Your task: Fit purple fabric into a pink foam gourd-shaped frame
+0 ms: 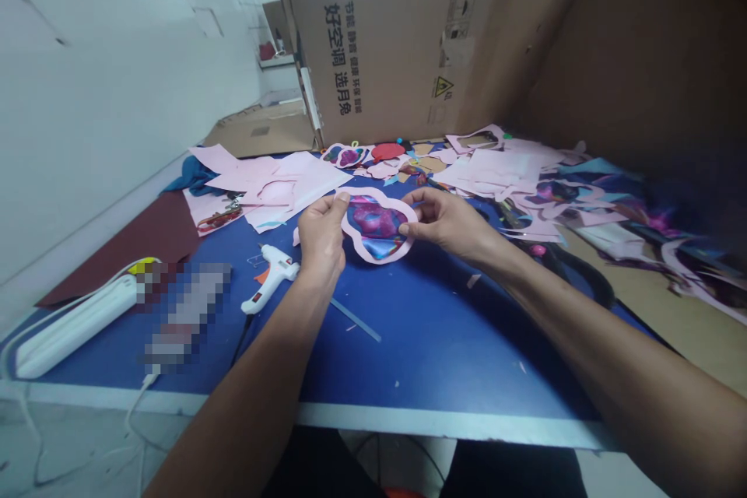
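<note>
Between my two hands, just above the blue tabletop, is a cloud-shaped cutout [373, 219] with a pink border and a shiny purple and blue middle. My left hand [324, 233] pinches its left edge, thumb on top. From the other side, my right hand [440, 222] grips the right edge between thumb and fingers. Close to my left wrist lies a white hot glue gun [270, 278] with an orange trigger. A thin translucent glue stick [355, 319] rests on the table beside my left forearm.
Pink sheets [274, 187] lie at the back left, near a maroon sheet [128, 249]. Finished-looking pink pieces and scraps [502, 171] pile up at the back and right. A large cardboard box [397, 39] stands behind. A white power strip [82, 323] and cables occupy the left.
</note>
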`<state>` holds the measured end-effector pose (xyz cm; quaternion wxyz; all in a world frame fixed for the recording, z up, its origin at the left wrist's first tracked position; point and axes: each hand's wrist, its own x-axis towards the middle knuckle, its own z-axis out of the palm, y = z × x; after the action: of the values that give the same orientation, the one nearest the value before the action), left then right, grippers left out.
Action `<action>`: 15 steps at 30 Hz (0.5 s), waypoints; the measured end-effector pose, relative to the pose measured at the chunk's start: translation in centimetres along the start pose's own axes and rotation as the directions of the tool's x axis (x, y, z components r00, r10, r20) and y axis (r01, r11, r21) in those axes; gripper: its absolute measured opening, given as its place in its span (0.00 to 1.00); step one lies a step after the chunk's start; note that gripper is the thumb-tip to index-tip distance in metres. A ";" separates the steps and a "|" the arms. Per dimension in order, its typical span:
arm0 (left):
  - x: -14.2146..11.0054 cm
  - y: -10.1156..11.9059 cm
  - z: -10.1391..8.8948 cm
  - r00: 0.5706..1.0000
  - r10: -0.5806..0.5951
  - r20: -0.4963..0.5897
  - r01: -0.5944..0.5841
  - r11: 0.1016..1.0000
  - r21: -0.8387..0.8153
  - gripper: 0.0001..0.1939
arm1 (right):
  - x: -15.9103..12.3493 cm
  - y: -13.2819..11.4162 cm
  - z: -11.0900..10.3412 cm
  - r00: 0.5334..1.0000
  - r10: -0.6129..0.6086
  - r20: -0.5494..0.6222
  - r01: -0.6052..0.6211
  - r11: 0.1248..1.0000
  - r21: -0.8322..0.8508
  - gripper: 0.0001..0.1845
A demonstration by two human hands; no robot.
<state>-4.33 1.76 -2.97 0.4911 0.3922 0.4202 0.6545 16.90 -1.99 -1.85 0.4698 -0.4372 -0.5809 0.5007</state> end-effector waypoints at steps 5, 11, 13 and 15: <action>0.0 -0.1 -0.1 1.000 -0.017 -0.002 0.017 1.000 0.005 0.15 | 0.0 -0.2 -0.1 1.000 0.010 -0.023 -0.010 1.000 -0.016 0.24; 0.1 -0.2 -0.1 1.000 -0.004 0.006 0.004 1.000 0.007 0.15 | -0.1 -0.1 -0.2 0.999 0.018 -0.033 -0.019 1.000 -0.023 0.24; 0.1 -0.2 -0.1 1.000 0.005 0.001 -0.005 1.000 0.006 0.15 | -0.1 -0.1 -0.2 0.999 0.018 -0.037 -0.019 0.999 -0.030 0.24; 0.1 -0.2 -0.1 1.000 0.012 0.001 -0.012 1.000 0.004 0.15 | -0.1 0.0 -0.3 0.999 0.015 -0.041 -0.016 0.999 -0.043 0.23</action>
<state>-4.32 1.85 -3.19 0.4867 0.3959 0.4189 0.6564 17.19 -2.00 -1.87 0.4681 -0.4617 -0.5785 0.4828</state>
